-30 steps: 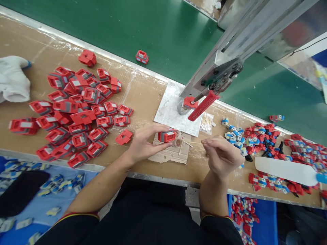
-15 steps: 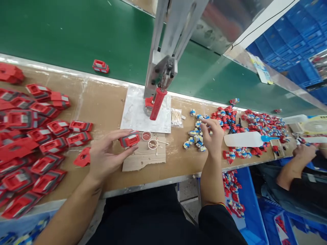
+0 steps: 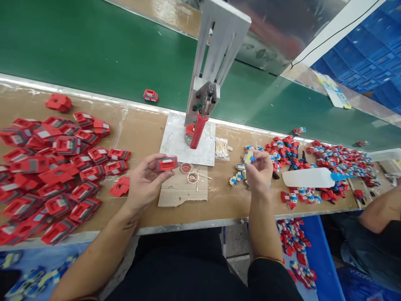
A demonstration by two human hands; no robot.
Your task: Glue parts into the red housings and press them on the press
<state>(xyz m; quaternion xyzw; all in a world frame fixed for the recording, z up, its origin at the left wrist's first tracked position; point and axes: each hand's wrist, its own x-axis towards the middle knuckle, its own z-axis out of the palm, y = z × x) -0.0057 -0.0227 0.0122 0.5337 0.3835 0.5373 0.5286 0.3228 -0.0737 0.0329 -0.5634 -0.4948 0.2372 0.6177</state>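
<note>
Two hands at a bench, each holding a plastic part in front of a hand press.

The left hand (image 3: 144, 182) grips a red and grey housing (image 3: 166, 163) between thumb and fingertips, just above the left end of a cardboard scrap (image 3: 183, 191) near the bench's front edge. The right hand (image 3: 258, 173) pinches a small blue, white and yellow part (image 3: 249, 157) at its fingertips, over a scatter of like pieces (image 3: 237, 177) right of the cardboard. On the cardboard sit two small round cups (image 3: 189, 172) with thin sticks across one. Behind them, at the bench's rear edge beside the green belt (image 3: 94, 54), stands the press with its red handle (image 3: 198, 131) on a pale plate (image 3: 175, 140). A heap of red housings (image 3: 53, 167) fills the left end of the bench; a pile of small parts (image 3: 322, 163) and a white scoop (image 3: 308, 178) lie toward the right end, where another person's arm (image 3: 380, 211) reaches in.
</note>
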